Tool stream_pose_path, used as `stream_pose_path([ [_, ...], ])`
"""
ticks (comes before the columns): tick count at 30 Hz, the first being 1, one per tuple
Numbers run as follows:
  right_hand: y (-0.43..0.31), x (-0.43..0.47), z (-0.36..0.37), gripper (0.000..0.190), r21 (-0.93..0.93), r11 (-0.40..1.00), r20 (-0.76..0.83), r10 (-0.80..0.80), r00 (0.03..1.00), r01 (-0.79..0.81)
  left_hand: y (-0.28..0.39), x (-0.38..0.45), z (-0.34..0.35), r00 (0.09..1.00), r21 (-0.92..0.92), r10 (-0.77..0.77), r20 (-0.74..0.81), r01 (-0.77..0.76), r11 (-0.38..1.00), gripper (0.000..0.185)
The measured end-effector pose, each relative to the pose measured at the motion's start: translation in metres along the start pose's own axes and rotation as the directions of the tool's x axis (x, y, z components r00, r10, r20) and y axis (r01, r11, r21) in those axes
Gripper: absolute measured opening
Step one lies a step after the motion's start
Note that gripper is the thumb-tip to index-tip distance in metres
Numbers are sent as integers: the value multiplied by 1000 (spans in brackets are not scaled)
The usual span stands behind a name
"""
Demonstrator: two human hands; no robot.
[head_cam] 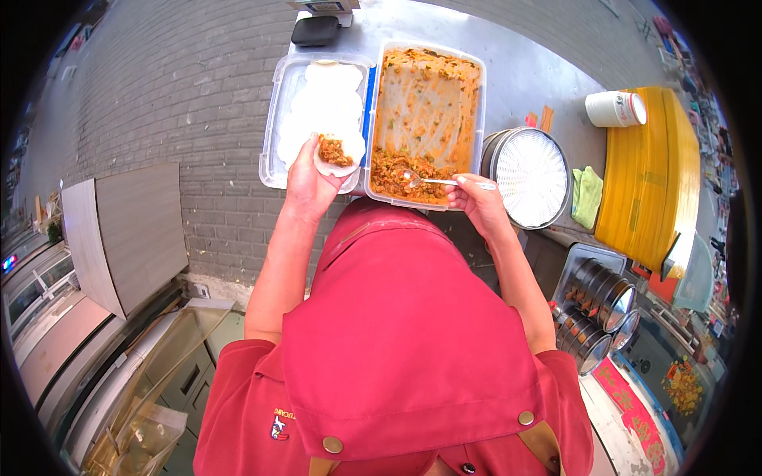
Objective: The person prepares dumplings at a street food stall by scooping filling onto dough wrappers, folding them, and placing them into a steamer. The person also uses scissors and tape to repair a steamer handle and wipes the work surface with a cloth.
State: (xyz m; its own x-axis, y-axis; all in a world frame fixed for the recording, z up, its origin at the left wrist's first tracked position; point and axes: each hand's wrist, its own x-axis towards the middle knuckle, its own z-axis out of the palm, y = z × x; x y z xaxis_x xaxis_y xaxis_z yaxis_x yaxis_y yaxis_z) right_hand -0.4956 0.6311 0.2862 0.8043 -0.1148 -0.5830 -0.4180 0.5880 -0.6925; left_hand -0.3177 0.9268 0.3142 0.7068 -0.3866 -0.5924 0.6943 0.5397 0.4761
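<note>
My left hand (312, 184) holds a round white dough wrapper (339, 170), with a mound of reddish-brown chopped filling (334, 152) on it. Under and behind that hand, a clear plastic container (269, 143) holds more white wrappers (324, 107), overlapping and too bright to tell apart. In my right hand (476, 199) is a metal spoon (443, 181), its bowl down in the filling (393, 166). That filling is gathered at the near end of a second clear plastic tub (483, 107), whose bottom and walls are smeared with orange sauce.
On the metal table (512, 59) lie a black case (315, 31) and a green cloth (587, 196). A round steamer with a white woven liner (531, 177) stands right of the tub. Paper cups (613, 109) rest near a yellow box (649, 178). Stacked small steamers (595, 297) stand lower right.
</note>
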Motion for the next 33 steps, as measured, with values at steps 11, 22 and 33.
stream_pose_path([
  [11, -36, -24, 47, 22, 196, 934, -38, -298, 954, 299, -44, 18, 22, 982, -19, -172, 81, 175, 984, 54],
  [22, -16, -45, 92, 32, -764, -83, 495, -711, 499, 640, -55, 29, 79, 975, -71, -194, 105, 202, 977, 49],
  [33, -5, -44, 90, 40, -711, -342, 652, -648, 393, 615, -48, 32, 87, 972, -32, -215, 96, 219, 975, 46],
])
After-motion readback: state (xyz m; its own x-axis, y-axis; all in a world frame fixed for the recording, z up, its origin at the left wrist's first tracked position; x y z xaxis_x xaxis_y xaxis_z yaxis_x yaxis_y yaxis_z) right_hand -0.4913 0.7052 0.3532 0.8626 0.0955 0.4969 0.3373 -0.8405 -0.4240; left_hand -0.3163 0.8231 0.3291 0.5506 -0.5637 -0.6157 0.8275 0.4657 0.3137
